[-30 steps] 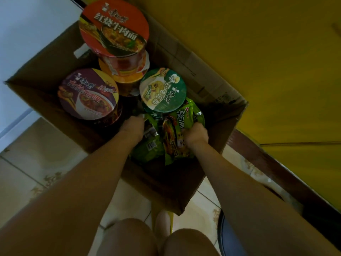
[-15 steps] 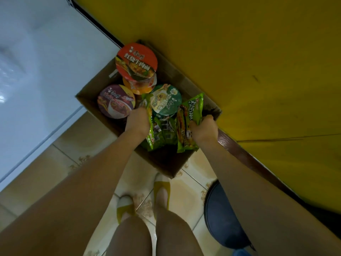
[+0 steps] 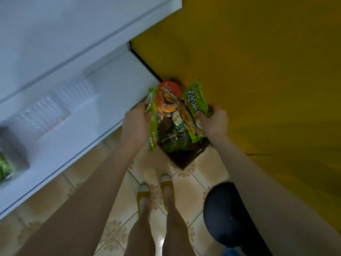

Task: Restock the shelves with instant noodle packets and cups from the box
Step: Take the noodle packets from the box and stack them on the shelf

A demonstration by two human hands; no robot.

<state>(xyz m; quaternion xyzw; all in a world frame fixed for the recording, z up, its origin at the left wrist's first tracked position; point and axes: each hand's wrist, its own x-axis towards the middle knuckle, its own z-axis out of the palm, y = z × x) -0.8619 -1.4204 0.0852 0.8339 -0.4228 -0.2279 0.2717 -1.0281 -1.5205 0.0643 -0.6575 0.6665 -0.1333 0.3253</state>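
A cardboard box [image 3: 186, 159] stands on the tiled floor against the yellow wall. Inside it I see a red-lidded noodle cup [image 3: 169, 89], a green-lidded cup [image 3: 178, 121] and more green packets [image 3: 173, 145] at the bottom. My left hand [image 3: 136, 122] grips a green noodle packet [image 3: 153, 133] lifted above the box's left side. My right hand [image 3: 215, 122] grips another green packet [image 3: 193, 102], raised over the box's right side.
White shelves [image 3: 88, 115] run along the left, with clear plastic dividers [image 3: 55, 108] and a green item [image 3: 4, 169] at the far left edge. A dark round stool [image 3: 227, 215] stands at the lower right. My feet [image 3: 156, 193] are just before the box.
I have stood up and both hands have lifted a green packet each out of the box. The view has pulled back, so the white shelves now show on the left.
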